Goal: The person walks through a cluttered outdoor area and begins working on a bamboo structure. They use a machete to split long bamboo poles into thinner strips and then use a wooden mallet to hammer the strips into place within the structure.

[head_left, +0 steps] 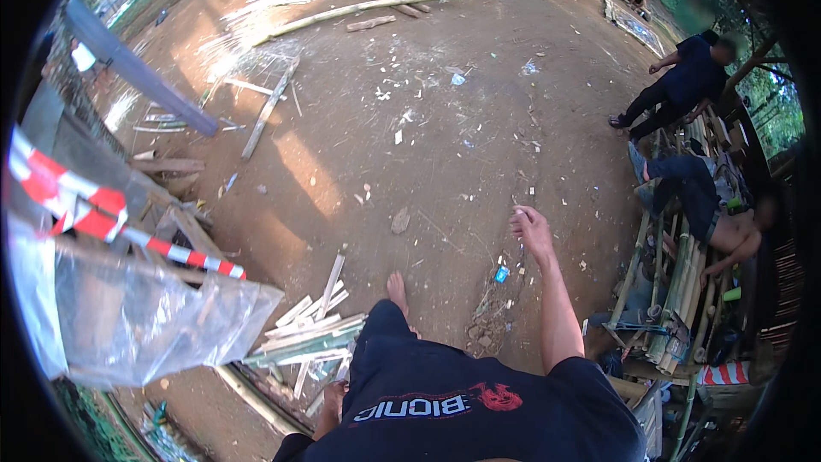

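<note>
Pale strips [310, 335] in loose pile, just ahead of left hand [332, 395]; its opening and any contact cannot be told; right hand [530, 231] loosely curled, any small held item unclear; blue scrap [501, 275] on ground near right hand.

Floor [462, 154]: brown earth, strewn with pale scraps; far side, 1 long bamboo pole [368, 8]; left, 1 narrow plank [267, 118]; near left, a heap of split strips [310, 339]; centre, 1 brown object [400, 221], kind unclear; nearer and right of it, 1 blue packet [502, 275]; far right, a bamboo bench [678, 304] bearing 1 person [687, 184].
</note>
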Motion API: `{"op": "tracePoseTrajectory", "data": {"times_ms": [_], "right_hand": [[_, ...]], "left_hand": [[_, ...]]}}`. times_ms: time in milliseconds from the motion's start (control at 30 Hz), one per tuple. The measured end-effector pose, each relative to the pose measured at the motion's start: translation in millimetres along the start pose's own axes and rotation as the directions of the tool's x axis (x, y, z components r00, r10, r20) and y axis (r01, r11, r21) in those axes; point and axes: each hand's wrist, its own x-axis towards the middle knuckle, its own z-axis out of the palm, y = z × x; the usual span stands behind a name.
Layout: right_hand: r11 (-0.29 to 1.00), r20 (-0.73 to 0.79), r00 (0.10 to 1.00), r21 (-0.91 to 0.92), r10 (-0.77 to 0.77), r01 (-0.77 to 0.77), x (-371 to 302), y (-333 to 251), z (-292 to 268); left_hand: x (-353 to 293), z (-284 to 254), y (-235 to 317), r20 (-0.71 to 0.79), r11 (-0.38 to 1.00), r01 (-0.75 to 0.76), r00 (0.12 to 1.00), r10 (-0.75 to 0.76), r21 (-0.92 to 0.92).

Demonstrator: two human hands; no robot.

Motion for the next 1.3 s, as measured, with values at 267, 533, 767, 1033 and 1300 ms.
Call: {"op": "tracePoseTrajectory", "data": {"times_ms": [267, 533, 767, 1033, 1300], "right_hand": [[0.881, -0.199, 0.963, -0.403, 0.18, -0.248, 32, 269, -17], [0.45, 0.059, 0.45, 0.007, 0.891, -0.893, 85, 229, 75], [0.602, 0.185, 0.577, -0.132, 0.796, -0.788, 335, 185, 92], [0.948, 0.074, 0.945, -0.046, 0.319, -0.316, 804, 31, 60], [0.895, 0.129, 0.99, -0.447, 0.064, 0.0, 1023, -145, 118]], "left_hand": [[206, 57, 241, 0.279, 0.945, -0.284, 0.932, 0.232, 0.163], [363, 88, 538, -0.009, 0.987, -0.084, 0.996, 0.083, -0.137], [473, 119, 642, -0.067, 0.967, 0.087, 0.992, -0.106, -0.24], [517, 175, 713, 0.024, 0.899, 0.199, 0.978, -0.206, -0.39], [606, 226, 826, -0.031, 0.984, 0.128, 0.991, -0.133, -0.127]]}}
